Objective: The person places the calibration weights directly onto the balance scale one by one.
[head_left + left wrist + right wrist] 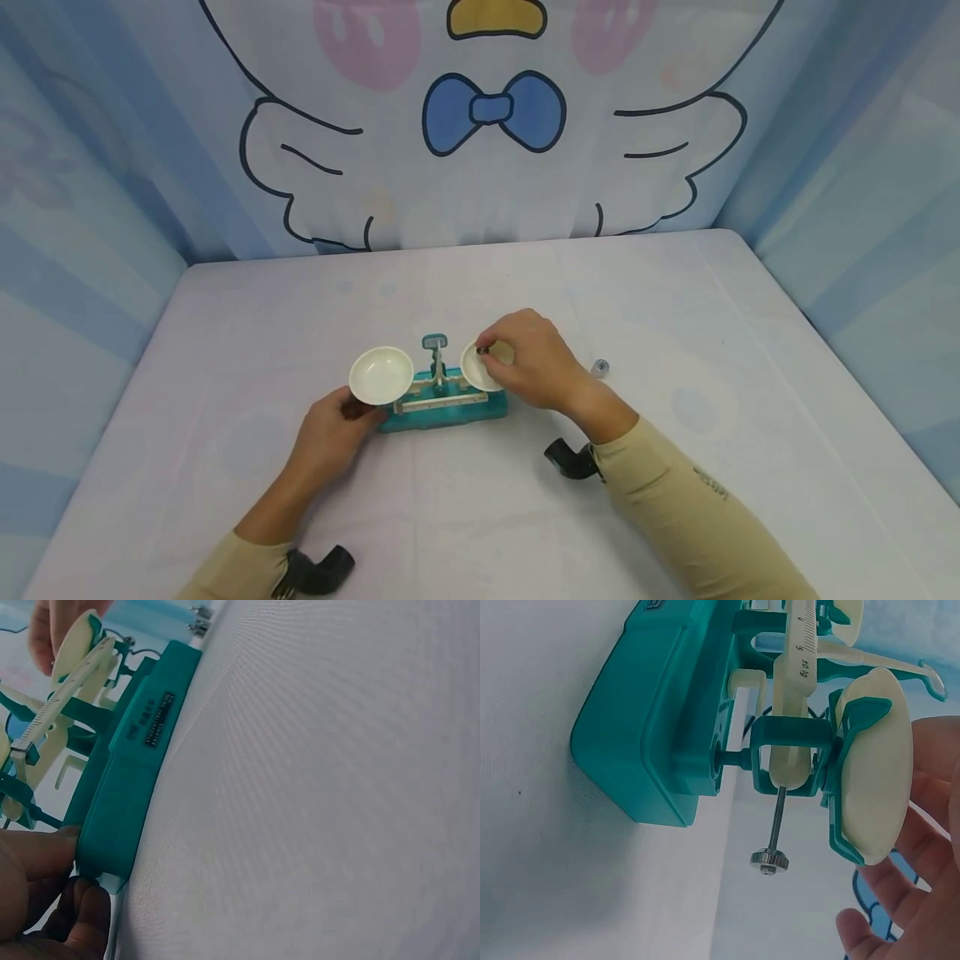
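Observation:
A teal balance scale (442, 412) with two cream pans stands in the middle of the table. At its left end, my left hand (330, 433) grips the base, thumb on one side and fingers curled at the end, as the left wrist view shows. The left pan (382, 376) holds nothing visible. Over the right pan (474, 372), my right hand (532, 358) pinches a small dark metal weight (482, 351) between thumb and finger. In the right wrist view that pan (877, 769) hides the fingertips and the weight.
Small metal weights (600, 367) stand on the table right of the scale, beyond my right wrist. A metal adjusting nut (769, 861) sticks out from the beam's end. Printed curtains (480, 200) surround the table's back and sides. Black wrist mounts (572, 460) hang near both sleeves.

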{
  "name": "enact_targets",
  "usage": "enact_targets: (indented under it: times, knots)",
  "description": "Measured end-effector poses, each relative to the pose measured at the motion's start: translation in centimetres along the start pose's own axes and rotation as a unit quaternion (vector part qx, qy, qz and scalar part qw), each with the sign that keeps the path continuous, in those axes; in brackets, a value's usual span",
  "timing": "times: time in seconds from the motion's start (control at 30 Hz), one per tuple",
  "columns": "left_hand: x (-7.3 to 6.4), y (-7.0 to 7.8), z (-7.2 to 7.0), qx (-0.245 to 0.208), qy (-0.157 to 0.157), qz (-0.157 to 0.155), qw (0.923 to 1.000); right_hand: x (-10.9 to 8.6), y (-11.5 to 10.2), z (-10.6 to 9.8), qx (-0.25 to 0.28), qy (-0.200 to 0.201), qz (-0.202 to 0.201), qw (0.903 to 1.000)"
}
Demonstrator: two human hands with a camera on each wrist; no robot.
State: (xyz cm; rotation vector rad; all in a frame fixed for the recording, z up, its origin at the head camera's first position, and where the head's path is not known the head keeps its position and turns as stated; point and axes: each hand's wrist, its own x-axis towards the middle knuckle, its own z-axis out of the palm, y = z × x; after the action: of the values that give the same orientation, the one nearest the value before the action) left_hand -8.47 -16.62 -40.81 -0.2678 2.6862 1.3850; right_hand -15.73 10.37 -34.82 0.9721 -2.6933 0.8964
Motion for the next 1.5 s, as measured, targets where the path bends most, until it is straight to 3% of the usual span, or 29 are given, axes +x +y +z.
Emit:
enact_targets:
  times: [0.8, 1.1, 1.33, 1.5]
  knots:
    - [0.0, 0.1, 0.0, 0.006, -0.002, -0.002, 1.0000, 0.3, -0.3, 0.4, -0.012, -0.017, -0.004, 0.9998]
    - [0.0, 0.0, 0.1, 0.005, -0.001, -0.002, 1.0000, -0.5, 0.0, -1.0, 0.011, -0.002, 0.044, 0.9990]
    - [0.2, -0.1, 0.1, 0.003, -0.003, -0.006, 1.0000, -2.0, 2.3, -2.8, 0.005, 0.021, 0.080, 0.9966]
    - [0.1, -0.1, 0.1, 0.002, -0.004, -0.007, 1.0000, -3.4, 4.3, -3.8, -0.004, 0.008, 0.131, 0.9913]
